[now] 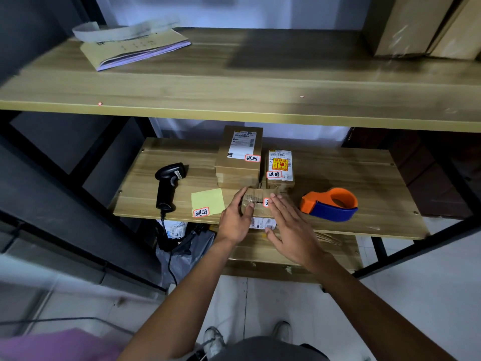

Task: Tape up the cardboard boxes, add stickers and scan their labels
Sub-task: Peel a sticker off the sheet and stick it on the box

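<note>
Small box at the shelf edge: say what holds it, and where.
The left hand grips the small box by its left end; the right hand lies flat over its right side, fingers straight.

Lower shelf (351, 173), left to right near the front edge: scanner (169, 186), sticker sheet (207, 201), front box (256, 200), tape dispenser (329, 204). Just behind the front box, side by side: taller box (239, 157) left, smaller box (279, 168) right. Upper shelf (234, 82): booklet (135, 50) far left, cartons (406, 27) right rear.
</note>
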`<action>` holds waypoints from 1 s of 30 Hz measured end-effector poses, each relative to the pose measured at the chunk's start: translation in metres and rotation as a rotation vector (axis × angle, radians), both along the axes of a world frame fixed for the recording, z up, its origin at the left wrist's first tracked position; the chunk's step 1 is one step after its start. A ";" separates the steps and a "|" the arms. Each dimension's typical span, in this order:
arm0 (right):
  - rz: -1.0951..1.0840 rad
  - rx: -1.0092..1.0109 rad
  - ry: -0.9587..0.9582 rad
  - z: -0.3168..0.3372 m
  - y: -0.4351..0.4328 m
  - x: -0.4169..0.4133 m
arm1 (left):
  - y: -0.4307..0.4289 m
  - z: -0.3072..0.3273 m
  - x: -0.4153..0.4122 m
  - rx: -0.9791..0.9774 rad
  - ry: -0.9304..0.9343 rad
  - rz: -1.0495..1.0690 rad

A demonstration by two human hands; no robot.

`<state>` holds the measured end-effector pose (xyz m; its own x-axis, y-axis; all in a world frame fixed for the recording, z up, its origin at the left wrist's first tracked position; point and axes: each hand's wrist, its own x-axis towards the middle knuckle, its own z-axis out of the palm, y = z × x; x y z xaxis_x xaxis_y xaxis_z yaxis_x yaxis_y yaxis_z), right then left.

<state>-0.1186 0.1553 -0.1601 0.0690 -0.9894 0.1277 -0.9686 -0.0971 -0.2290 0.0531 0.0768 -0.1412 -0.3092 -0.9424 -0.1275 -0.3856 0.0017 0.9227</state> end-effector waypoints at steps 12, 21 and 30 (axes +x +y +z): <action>-0.065 0.098 -0.110 0.014 -0.025 -0.015 | -0.007 -0.008 0.002 0.050 0.047 -0.016; -0.077 0.126 -0.157 0.010 -0.022 -0.016 | -0.008 -0.014 0.001 0.096 0.121 -0.002; -0.082 0.167 -0.196 0.022 -0.024 -0.012 | -0.009 -0.017 0.002 0.213 0.206 0.053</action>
